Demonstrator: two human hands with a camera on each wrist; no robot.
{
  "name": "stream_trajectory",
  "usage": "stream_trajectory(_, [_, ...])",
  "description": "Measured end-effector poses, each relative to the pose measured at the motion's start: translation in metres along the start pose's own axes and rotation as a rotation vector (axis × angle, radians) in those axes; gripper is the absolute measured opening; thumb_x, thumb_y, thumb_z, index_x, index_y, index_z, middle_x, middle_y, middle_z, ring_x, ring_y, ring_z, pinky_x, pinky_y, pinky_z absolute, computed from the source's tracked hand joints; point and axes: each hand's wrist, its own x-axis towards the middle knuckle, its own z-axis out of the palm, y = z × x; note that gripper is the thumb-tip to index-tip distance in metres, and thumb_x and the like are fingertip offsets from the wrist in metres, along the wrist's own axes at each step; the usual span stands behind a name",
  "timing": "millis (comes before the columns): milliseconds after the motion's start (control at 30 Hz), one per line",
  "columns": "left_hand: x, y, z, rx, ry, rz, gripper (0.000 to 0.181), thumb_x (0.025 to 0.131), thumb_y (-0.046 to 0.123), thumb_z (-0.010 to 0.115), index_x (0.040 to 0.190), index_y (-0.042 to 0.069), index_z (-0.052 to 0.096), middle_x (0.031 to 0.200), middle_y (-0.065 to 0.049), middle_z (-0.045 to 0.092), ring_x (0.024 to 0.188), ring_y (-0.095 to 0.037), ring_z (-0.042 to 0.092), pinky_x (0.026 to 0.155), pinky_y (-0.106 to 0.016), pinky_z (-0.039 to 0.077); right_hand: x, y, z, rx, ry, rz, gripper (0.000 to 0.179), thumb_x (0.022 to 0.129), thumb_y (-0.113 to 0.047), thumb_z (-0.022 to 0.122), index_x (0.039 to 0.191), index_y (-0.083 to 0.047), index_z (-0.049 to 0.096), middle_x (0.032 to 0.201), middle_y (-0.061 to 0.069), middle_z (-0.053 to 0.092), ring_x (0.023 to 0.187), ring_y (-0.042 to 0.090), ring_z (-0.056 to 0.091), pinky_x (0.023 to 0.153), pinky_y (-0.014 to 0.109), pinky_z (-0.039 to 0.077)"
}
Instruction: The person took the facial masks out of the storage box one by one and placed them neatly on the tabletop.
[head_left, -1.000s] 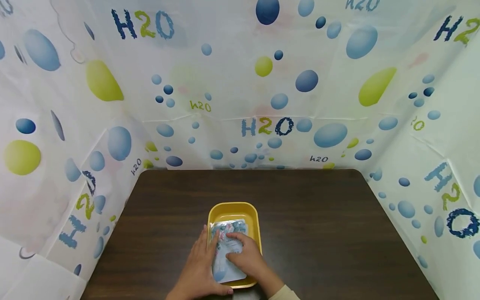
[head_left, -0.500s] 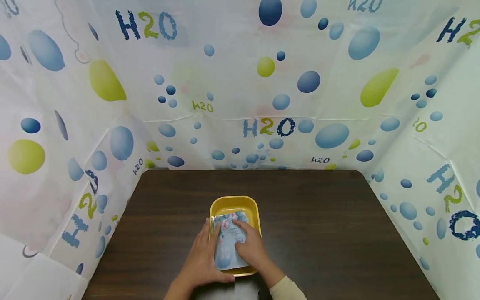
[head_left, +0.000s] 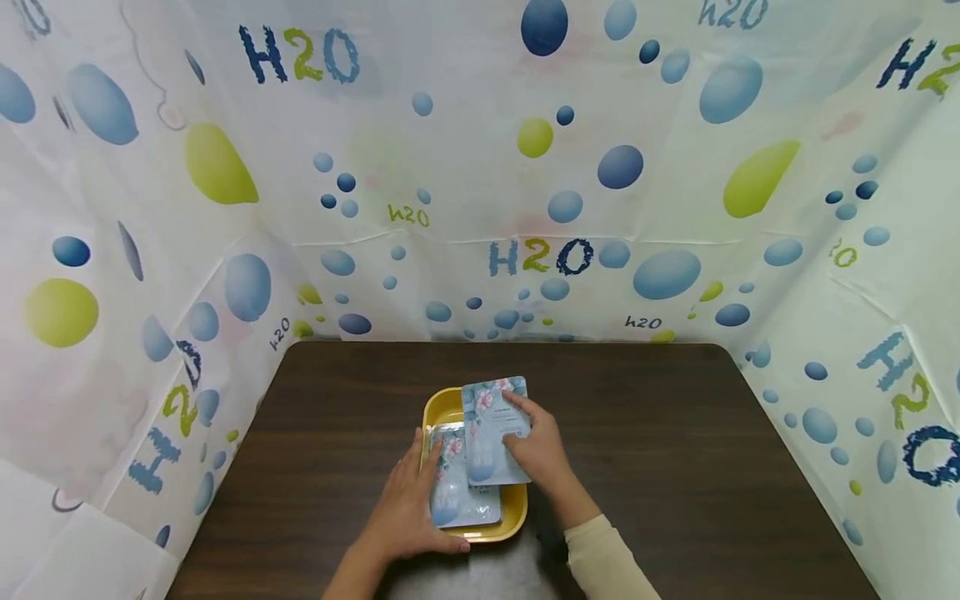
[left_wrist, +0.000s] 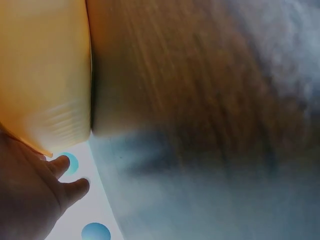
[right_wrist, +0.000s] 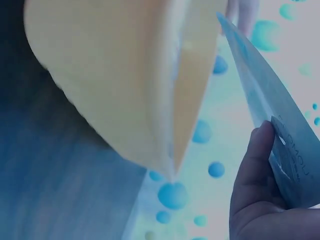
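My right hand (head_left: 542,450) pinches a flat light-blue packet printed with pink flowers (head_left: 489,433), thumb on its near face. That packet is raised above the right part of a yellow tray (head_left: 517,517). The right wrist view shows the packet (right_wrist: 295,150) edge-on, with dark lettering, beside the tray wall. A second, similar packet (head_left: 465,507) lies in the tray, partly covered by the raised one. Spread along the tray's left rim are the straight fingers of my left hand (head_left: 408,504), its thumb at the near edge. In the left wrist view the tray's outer wall (left_wrist: 45,65) fills the upper left.
The tray stands on a dark brown wooden table (head_left: 637,450). A white sheet with blue and green dots and H2O lettering (head_left: 450,150) forms the back and sides. A dark object, hard to make out, is beside the right wrist.
The right hand has lifted the upper packet and carried it right and away from me, uncovering another packet in the tray. The tray slid slightly away, the left hand staying at its rim.
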Motion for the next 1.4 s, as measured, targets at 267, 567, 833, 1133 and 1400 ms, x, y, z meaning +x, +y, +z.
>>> stream_trajectory(267, [0.002,-0.002,0.002,-0.005,0.016,0.012,0.152,0.036,0.087,0.076,0.159,0.023,0.013,0.166,-0.015,0.002,0.147,-0.039,0.025,0.113,-0.063,0.023,0.020,-0.011,-0.026,0.062,0.055,0.019,0.067,0.078,0.012,0.062,0.137,-0.018,0.058,0.141,0.014,0.052,0.104,0.029,0.056,0.079,0.030,0.049])
stream_trajectory(567, [0.003,-0.001,0.000,-0.019,-0.010,-0.011,0.153,0.036,0.086,0.077,0.159,0.023,0.011,0.166,-0.011,-0.001,0.147,-0.038,0.025,0.115,-0.060,0.022,0.036,-0.020,-0.050,0.068,0.094,0.044,0.065,0.081,0.011,0.061,0.138,-0.019,0.056,0.142,0.013,0.050,0.106,0.029,0.051,0.081,0.032,0.049])
stream_trajectory(833, [0.007,-0.002,0.001,-0.013,0.000,-0.010,0.152,0.036,0.085,0.077,0.159,0.023,0.013,0.166,-0.011,0.001,0.147,-0.037,0.025,0.115,-0.062,0.020,0.043,-0.019,-0.067,0.103,0.112,0.031,0.067,0.083,0.013,0.058,0.142,-0.016,0.052,0.147,0.013,0.045,0.108,0.029,0.051,0.081,0.028,0.050])
stream_trajectory(1133, [0.010,-0.005,0.000,-0.009,-0.011,-0.021,0.150,0.037,0.084,0.078,0.159,0.024,0.012,0.166,-0.010,0.001,0.147,-0.037,0.025,0.115,-0.062,0.019,0.051,-0.009,-0.080,0.083,0.152,0.059,0.066,0.083,0.012,0.059,0.143,-0.016,0.051,0.153,0.010,0.039,0.113,0.028,0.049,0.085,0.029,0.048])
stream_trajectory(1400, [0.016,-0.006,-0.002,-0.009,-0.014,-0.019,0.151,0.037,0.088,0.075,0.159,0.025,0.011,0.166,-0.009,0.000,0.147,-0.036,0.025,0.116,-0.061,0.019,0.063,0.005,-0.088,0.073,0.160,0.100,0.068,0.083,0.012,0.059,0.144,-0.015,0.049,0.154,0.013,0.036,0.116,0.029,0.045,0.087,0.032,0.045])
